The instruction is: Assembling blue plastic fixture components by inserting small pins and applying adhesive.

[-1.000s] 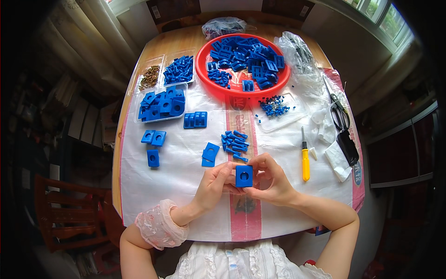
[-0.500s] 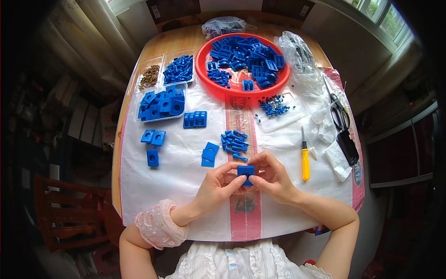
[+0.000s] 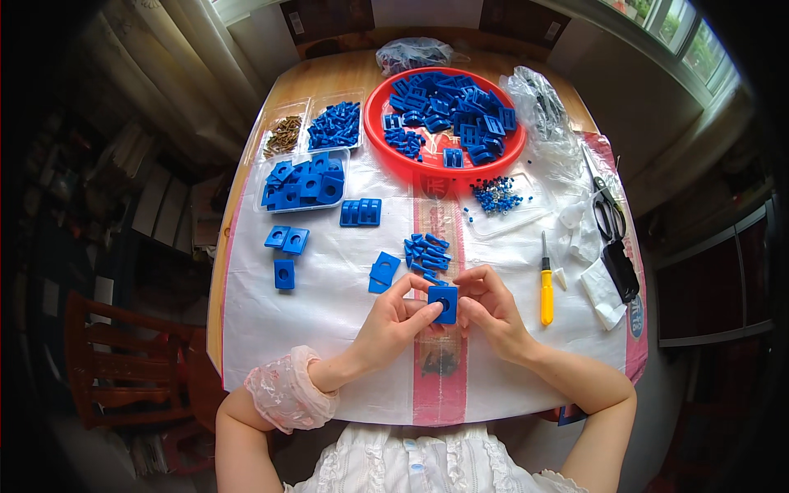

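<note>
A square blue plastic piece with a round hole (image 3: 446, 297) is gripped between the thumb and fingers of my left hand (image 3: 400, 323). My right hand (image 3: 498, 322) is just to the right of that piece, its fingers apart and curved, with nothing visible in them. Beyond the hands lies a pile of small blue plastic levers (image 3: 427, 251). To its left are two flat blue plates (image 3: 385, 271), overlapping. Further left sit several square blue pieces with holes (image 3: 284, 274). A row of blue slotted parts (image 3: 360, 213) stands behind them.
A red round tray (image 3: 519, 156) full of blue parts stands at the far middle. Clear boxes hold blue squares (image 3: 309, 187), blue levers (image 3: 334, 125) and brass-coloured screws (image 3: 284, 135). Small blue and white bits (image 3: 496, 195), a yellow-handled screwdriver (image 3: 546, 296) and black scissors (image 3: 609, 218) lie at right.
My right hand has let go of the blue square piece and moved slightly away from it. My left hand still holds it. The whole view has shifted a little.
</note>
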Demonstrator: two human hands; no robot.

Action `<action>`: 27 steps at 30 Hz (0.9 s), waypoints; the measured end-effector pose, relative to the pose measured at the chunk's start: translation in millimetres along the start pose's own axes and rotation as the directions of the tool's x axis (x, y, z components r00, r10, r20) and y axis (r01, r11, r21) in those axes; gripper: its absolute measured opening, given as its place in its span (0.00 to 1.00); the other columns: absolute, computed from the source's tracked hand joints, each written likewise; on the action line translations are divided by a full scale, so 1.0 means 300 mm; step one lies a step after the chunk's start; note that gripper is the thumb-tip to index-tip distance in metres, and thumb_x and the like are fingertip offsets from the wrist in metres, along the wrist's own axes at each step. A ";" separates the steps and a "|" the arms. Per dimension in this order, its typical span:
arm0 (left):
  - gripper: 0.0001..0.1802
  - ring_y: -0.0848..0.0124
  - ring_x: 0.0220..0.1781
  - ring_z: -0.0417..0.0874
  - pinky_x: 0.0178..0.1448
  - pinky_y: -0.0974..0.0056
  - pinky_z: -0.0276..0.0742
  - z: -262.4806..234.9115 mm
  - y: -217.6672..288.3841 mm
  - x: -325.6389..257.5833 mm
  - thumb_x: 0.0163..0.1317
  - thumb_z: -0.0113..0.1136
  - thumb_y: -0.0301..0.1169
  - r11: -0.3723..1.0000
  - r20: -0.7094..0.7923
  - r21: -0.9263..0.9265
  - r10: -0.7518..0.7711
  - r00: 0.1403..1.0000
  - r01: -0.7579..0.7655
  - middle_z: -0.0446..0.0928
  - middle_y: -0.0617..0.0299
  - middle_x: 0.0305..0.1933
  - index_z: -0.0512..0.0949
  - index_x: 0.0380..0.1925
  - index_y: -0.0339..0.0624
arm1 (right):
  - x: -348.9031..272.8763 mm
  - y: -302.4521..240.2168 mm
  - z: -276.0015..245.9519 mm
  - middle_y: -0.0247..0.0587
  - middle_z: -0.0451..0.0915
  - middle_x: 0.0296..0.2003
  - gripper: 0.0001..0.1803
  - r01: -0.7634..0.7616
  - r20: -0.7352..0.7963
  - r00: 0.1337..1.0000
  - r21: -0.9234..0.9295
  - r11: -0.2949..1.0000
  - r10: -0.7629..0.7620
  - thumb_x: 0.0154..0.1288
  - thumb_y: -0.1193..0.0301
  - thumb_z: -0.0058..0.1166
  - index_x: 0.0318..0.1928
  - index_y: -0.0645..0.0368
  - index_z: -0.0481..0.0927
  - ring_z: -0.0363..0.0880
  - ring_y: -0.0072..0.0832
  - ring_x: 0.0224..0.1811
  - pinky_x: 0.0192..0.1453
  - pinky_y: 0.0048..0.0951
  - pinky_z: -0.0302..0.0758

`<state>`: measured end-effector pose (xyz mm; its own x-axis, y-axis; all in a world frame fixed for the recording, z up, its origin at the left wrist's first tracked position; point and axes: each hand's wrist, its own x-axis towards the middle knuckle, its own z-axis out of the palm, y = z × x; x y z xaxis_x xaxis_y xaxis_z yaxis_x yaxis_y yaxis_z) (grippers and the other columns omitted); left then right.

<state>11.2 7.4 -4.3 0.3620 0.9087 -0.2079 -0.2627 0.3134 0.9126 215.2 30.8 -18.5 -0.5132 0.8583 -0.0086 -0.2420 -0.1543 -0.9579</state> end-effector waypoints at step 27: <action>0.10 0.64 0.30 0.83 0.37 0.63 0.81 -0.233 0.297 -0.123 0.55 0.66 0.23 0.157 -0.267 0.964 0.495 0.827 0.217 0.82 0.50 0.31 0.81 0.38 0.31 | 0.004 0.012 -0.012 0.33 0.72 0.34 0.12 -0.021 0.018 1.000 0.033 0.999 0.020 0.74 0.73 0.47 0.54 0.60 0.67 0.70 0.13 0.30 0.30 0.18 0.73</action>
<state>-88.0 21.1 60.1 -0.0694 0.9801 0.1861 0.8992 -0.0193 0.4371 216.6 32.9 -23.0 -0.5326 0.8460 -0.0229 -0.2584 -0.1883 -0.9475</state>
